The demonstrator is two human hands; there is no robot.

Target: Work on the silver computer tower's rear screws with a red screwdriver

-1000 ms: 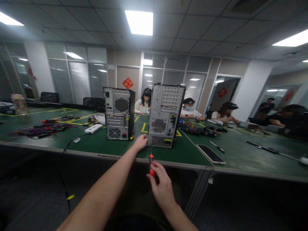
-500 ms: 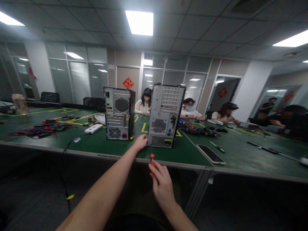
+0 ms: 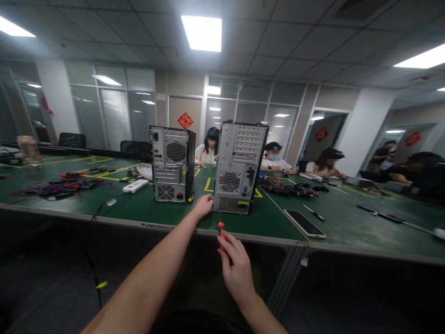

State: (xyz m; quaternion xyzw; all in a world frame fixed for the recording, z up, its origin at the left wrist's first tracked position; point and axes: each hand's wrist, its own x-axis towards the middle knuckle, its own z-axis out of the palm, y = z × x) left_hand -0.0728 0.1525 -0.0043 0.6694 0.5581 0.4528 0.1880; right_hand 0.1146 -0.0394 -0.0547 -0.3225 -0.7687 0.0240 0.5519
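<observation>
A computer tower (image 3: 229, 160) stands upright near the table's front edge, its back panel facing me. My right hand (image 3: 236, 264) is closed around the red and black handle of a screwdriver (image 3: 221, 228). The shaft points up and away from me, its tip at the tower's lower left corner. Beside that same corner, my left hand (image 3: 205, 205) rests with curled fingers against the tower's side; its fingertips are partly hidden, and I cannot make out anything in them. To the left stands a second, smaller computer tower (image 3: 170, 164).
On the left lie tangled wires (image 3: 59, 188) and a white power strip (image 3: 135, 186) with its cable. A phone (image 3: 304, 223) and a small dark-handled tool (image 3: 314, 212) lie right. Dark cables (image 3: 295, 188) are heaped behind. Several people sit across the table (image 3: 257, 227).
My right hand and the screwdriver handle have shifted very slightly to the right. My left hand and both towers have stayed in place.
</observation>
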